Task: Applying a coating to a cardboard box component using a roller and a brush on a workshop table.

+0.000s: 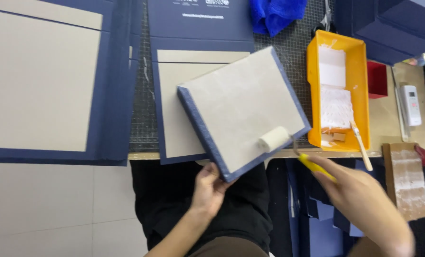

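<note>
My left hand [208,189] grips the near corner of a grey board box [241,107] with dark blue edges, holding it tilted above the table edge. My right hand [365,202] holds the yellow handle of a small paint roller [274,139]. The white roller head rests on the box's grey face near its lower right edge. Under the box lies a flat blue cover sheet with grey board panels [177,102].
An orange glue tray [338,90] with white glue and a wooden-handled brush [360,143] stands to the right. A larger blue cover [45,85] lies at left. A blue cloth [275,14], scissors, a red box, a white remote and a glue-stained board are around.
</note>
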